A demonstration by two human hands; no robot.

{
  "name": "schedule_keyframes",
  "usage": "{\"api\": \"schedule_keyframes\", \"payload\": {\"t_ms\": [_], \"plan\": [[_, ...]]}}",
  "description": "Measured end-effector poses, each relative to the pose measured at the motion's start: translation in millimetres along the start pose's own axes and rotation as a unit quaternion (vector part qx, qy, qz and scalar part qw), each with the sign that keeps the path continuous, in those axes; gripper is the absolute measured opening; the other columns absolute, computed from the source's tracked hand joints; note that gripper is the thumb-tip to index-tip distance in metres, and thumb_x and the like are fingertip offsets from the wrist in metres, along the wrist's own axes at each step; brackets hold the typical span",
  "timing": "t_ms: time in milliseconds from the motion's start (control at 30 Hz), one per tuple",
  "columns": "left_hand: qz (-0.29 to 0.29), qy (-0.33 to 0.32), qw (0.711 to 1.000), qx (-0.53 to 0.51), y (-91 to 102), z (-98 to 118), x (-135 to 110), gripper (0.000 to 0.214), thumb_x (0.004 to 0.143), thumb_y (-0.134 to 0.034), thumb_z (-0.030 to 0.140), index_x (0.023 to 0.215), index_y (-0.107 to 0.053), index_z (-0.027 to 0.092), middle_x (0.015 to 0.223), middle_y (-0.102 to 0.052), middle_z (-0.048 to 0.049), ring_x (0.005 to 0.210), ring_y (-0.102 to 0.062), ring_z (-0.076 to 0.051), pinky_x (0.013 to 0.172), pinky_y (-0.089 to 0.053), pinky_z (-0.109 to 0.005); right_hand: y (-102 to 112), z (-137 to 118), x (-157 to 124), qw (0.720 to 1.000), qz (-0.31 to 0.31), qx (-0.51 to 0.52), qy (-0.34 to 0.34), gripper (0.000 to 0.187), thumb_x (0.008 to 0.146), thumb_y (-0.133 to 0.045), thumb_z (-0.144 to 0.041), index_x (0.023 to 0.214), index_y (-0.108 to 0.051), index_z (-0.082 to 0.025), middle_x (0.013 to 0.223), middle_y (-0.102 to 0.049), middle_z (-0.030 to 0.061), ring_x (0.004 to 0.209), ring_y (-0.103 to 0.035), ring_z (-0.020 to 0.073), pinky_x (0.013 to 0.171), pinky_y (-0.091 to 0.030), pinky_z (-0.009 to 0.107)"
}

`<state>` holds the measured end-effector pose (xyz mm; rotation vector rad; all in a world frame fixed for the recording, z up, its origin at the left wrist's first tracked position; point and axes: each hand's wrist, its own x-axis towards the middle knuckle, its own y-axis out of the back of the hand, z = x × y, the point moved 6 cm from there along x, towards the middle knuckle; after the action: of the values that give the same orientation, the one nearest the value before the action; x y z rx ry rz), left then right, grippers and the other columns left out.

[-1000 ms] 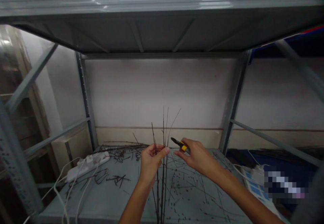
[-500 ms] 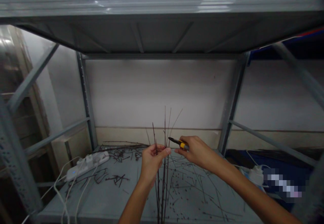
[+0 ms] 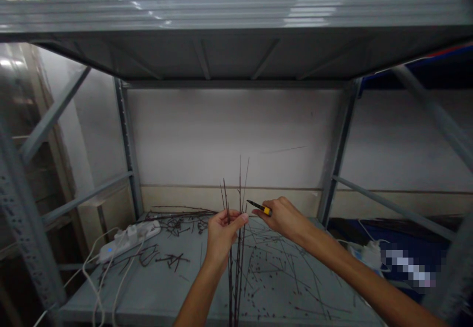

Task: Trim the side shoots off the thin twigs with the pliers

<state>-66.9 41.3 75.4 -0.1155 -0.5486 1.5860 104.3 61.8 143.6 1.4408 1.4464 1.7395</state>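
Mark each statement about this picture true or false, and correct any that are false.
1. The left hand holds a bunch of thin, dark, upright twigs. True.
2. The right hand holds a small black-and-yellow hand tool. True.
3. The white plastic power strip lies on the floor. False: it lies on the grey metal shelf.
4. Both hands wear gloves. False: both are bare.
5. Short dark twig pieces lie scattered on the shelf. True.

Grey steel shelf (image 3: 155, 297) strewn with twig cuttings (image 3: 273, 282)
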Motion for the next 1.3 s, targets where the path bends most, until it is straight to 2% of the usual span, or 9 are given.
{"api": "schedule_keyframes", "payload": {"t_ms": [300, 467, 600, 833, 1100, 1200, 1300], "plan": [[0.022, -0.019, 0.999, 0.023, 3.3, 4.4, 1.4, 0.036, 0.064, -0.090, 0.041, 0.079, -0.073, 0.012, 0.071, -0.070, -0.0041, 0.046, -0.044, -0.006, 0.041, -0.022, -0.019, 13.9, -4.8, -8.3, 0.999, 0.020, -0.031, 0.021, 0.033, 0.089, -0.062, -0.052, 0.081, -0.067, -0.021, 0.076, -0.071, 0.0094, 0.069, -0.064, 0.0228, 0.061, -0.032, 0.032], [0.027, -0.038, 0.999, 0.022, 3.2, 4.8, 0.9, 0.038, 0.060, -0.091, 0.043, 0.076, -0.075, 0.013, 0.070, -0.072, -0.0053, 0.054, -0.058, -0.012, 0.048, -0.039, -0.021, 17.5, -15.3, -7.7, 0.998, 0.031, -0.031, 0.047, 0.030, 0.090, -0.063, -0.049, 0.083, -0.066, -0.020, 0.078, -0.072, 0.0069, 0.072, -0.065, 0.0221, 0.061, -0.033, 0.030], [0.026, -0.047, 0.998, 0.024, 3.8, 4.6, 1.1, 0.038, 0.059, -0.091, 0.043, 0.075, -0.075, 0.013, 0.070, -0.072, -0.0066, 0.057, -0.061, -0.014, 0.050, -0.043, -0.022, 17.1, -17.7, -2.2, 0.997, 0.031, -0.055, 0.050, 0.029, 0.090, -0.063, -0.048, 0.082, -0.068, -0.020, 0.077, -0.072, 0.0073, 0.072, -0.067, 0.0227, 0.060, -0.032, 0.030], [0.019, -0.039, 0.999, 0.027, 3.5, 6.5, 1.3, 0.036, 0.061, -0.091, 0.041, 0.076, -0.075, 0.012, 0.068, -0.071, -0.0063, 0.055, -0.058, -0.013, 0.048, -0.040, -0.021, 13.5, -17.5, 2.8, 0.996, 0.014, -0.077, 0.043, 0.039, 0.097, -0.053, -0.047, 0.077, -0.072, -0.020, 0.067, -0.072, 0.0106, 0.063, -0.067, 0.0230, 0.058, -0.031, 0.032], [0.024, -0.022, 0.999, 0.018, 3.4, 1.5, 1.4, 0.034, 0.066, -0.089, 0.039, 0.077, -0.072, 0.012, 0.069, -0.069, -0.0045, 0.046, -0.043, -0.005, 0.040, -0.024, -0.017, -2.2, -8.8, 6.4, 0.999, 0.026, -0.031, 0.013, 0.043, 0.099, -0.047, -0.046, 0.075, -0.071, -0.020, 0.067, -0.072, 0.0120, 0.065, -0.067, 0.0237, 0.060, -0.033, 0.032], [0.026, -0.018, 0.999, 0.028, 4.9, -0.9, 1.3, 0.036, 0.065, -0.089, 0.041, 0.078, -0.072, 0.012, 0.067, -0.066, -0.0025, 0.044, -0.039, -0.004, 0.040, -0.022, -0.018, 8.7, -9.1, 8.7, 0.999, 0.046, 0.011, 0.012, 0.043, 0.099, -0.046, -0.046, 0.074, -0.069, -0.020, 0.066, -0.072, 0.0102, 0.061, -0.065, 0.0219, 0.061, -0.033, 0.032], [0.029, -0.027, 0.998, 0.039, 6.8, -3.6, 1.9, 0.036, 0.063, -0.090, 0.041, 0.075, -0.071, 0.013, 0.065, -0.065, -0.0018, 0.046, -0.042, -0.006, 0.041, -0.026, -0.018, 30.2, -10.3, 12.9, 0.995, 0.082, 0.049, 0.014, 0.040, 0.096, -0.051, -0.047, 0.069, -0.064, -0.021, 0.062, -0.069, 0.0072, 0.057, -0.060, 0.0193, 0.060, -0.032, 0.032]]}}
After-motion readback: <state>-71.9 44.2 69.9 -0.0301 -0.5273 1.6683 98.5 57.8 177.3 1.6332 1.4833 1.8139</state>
